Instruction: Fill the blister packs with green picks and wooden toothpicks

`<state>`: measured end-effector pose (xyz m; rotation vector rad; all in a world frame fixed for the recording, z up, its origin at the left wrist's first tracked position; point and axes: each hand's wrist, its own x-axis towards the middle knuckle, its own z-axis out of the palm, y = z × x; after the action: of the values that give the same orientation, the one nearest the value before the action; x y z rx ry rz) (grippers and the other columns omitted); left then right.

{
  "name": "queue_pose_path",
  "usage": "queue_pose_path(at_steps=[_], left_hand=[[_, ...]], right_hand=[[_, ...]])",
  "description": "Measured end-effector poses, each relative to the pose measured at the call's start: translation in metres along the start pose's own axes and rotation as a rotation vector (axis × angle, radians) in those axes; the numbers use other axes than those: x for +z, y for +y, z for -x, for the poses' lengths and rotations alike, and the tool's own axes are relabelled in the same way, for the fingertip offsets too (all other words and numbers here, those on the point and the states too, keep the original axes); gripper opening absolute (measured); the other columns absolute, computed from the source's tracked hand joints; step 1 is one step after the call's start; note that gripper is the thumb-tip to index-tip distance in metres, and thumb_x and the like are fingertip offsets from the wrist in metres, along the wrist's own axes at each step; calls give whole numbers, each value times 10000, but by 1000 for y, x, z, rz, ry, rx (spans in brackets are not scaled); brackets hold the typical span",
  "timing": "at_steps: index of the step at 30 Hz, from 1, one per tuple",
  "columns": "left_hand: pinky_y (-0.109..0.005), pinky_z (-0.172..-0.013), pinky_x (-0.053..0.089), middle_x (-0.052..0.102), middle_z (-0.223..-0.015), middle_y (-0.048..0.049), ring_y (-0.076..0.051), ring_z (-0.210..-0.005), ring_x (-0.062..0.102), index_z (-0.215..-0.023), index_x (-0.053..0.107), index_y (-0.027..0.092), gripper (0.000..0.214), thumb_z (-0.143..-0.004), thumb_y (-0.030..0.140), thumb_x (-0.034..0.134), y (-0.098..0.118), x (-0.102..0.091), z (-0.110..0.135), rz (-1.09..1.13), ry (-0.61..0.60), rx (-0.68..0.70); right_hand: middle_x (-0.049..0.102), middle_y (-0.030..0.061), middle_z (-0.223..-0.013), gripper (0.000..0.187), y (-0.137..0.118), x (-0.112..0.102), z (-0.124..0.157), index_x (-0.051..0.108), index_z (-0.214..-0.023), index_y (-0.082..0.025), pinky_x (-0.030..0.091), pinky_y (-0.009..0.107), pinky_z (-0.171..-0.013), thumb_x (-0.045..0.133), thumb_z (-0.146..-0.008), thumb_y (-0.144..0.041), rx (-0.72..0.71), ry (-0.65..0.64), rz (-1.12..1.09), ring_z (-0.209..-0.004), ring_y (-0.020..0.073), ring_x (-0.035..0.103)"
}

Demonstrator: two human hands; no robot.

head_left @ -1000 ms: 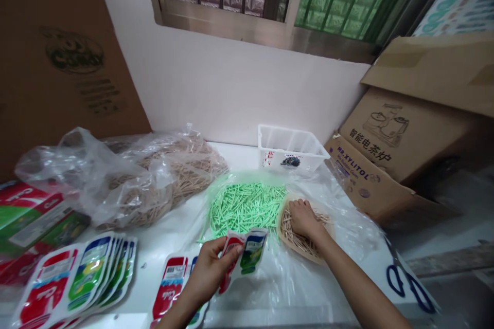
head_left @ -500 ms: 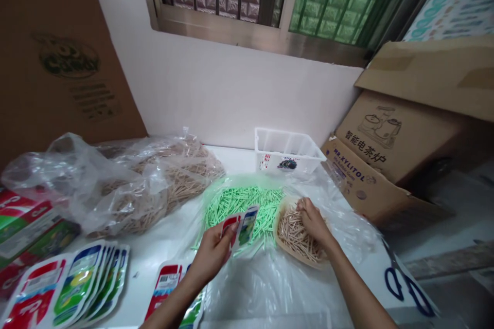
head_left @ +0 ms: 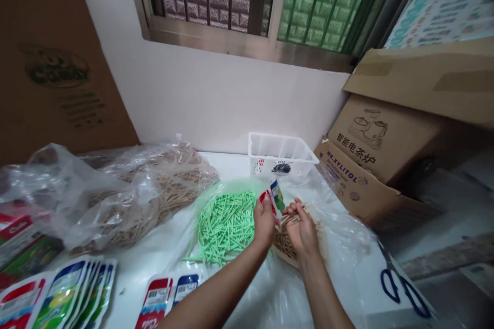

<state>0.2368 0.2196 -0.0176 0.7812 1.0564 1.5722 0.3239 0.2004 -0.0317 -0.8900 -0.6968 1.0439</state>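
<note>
A small printed packet (head_left: 273, 200) stands upright, pinched in the closed fingers of the left hand (head_left: 264, 221). Just beside it, the right hand (head_left: 301, 229) grips a few wooden sticks (head_left: 294, 209) with fingers curled tight, above a shallow tray (head_left: 283, 245) of sticks. Left of the fingers lie green sticks (head_left: 226, 223) on the surface (head_left: 235, 162).

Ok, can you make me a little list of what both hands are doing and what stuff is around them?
left hand: holds a small red, blue and green packet upright
right hand: pinches a few wooden sticks next to the packet
under the hands: shallow tray of wooden sticks
left of the hands: pile of green sticks on clear plastic
behind: white plastic basket
far left: big clear bag of wooden sticks
near edge: fanned packets
right edge: blue-handled scissors
</note>
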Motion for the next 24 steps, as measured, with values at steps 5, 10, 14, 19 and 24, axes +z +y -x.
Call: queue_pose_path(at_steps=[5,10,14,19,24], left_hand=[[-250,-576,449,578,-649,-6,-130,-556,539,-823,558,144,338,-821,462,442,-24,22,3,-2,25,-33],[-280,-706,453,637,-796,-64,-174,-732,584,-871,597,143,326,-819,437,466,-19,7,-6,-75,-9,22],[-284,-766,426,651,-861,-72,-185,-812,574,-915,612,151,311,-828,415,473,-10,-1,-13,-157,-34,100],[-252,-686,416,637,-737,-37,-165,-712,556,-790,630,141,317,-826,416,478,-7,-8,-11,-229,-118,139],[-219,-548,368,571,-573,2,-136,-563,491,-676,644,126,413,-777,508,523,2,-39,-14,-284,-192,137]], right_hand=[[643,-22,-834,366,13,24,29,517,-1028,-229,483,268,-695,629,-738,-421,174,54,-105,-777,152,618],[605,29,-831,193,2,-5,26,515,-908,-197,440,283,-739,383,-898,-337,-121,-228,651,-777,163,570],[598,85,-886,186,-17,-17,23,542,-892,-176,365,345,-852,390,-824,-93,-359,-501,1471,-886,211,531],[621,93,-925,149,-16,-14,17,549,-922,-176,388,315,-808,428,-834,-167,-248,-645,1424,-894,212,558],[638,36,-719,344,0,-45,-2,525,-854,-191,438,277,-561,258,-910,-400,-8,-485,1120,-580,168,594]])
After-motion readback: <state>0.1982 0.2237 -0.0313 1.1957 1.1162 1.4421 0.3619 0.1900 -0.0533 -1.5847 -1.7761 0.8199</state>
